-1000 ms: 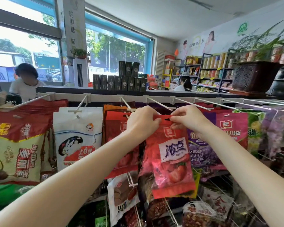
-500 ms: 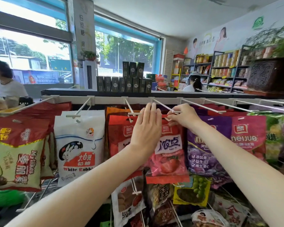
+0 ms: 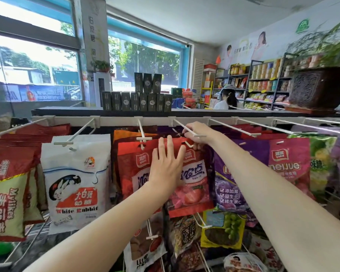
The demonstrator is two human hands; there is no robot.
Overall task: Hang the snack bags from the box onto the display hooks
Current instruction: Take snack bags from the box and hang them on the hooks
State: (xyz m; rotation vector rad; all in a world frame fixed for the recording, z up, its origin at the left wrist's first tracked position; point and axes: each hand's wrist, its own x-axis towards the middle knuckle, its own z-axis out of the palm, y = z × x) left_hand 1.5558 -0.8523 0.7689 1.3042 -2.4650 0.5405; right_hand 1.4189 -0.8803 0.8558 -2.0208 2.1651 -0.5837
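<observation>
A red and pink strawberry snack bag (image 3: 192, 183) hangs at the middle of the rack, its top edge up at a white display hook (image 3: 186, 128). My right hand (image 3: 199, 134) pinches the bag's top edge at that hook. With straight fingers, my left hand (image 3: 166, 165) lies flat against the front of the bag. A second red bag of the same brand (image 3: 134, 167) hangs just left on another white hook (image 3: 142, 134). The box is out of view.
A white rabbit candy bag (image 3: 77, 179) and red-and-tan bags (image 3: 8, 189) hang to the left, purple (image 3: 228, 185) and magenta bags (image 3: 289, 161) to the right. More bags hang on lower hooks. Dark boxes (image 3: 137, 99) stand on the rack's top ledge. A person (image 3: 225, 99) stands beyond.
The strawberry bag has gone up to the hook. My left hand let go of its top corner and flattened against its front. My right hand stayed pinching the top edge.
</observation>
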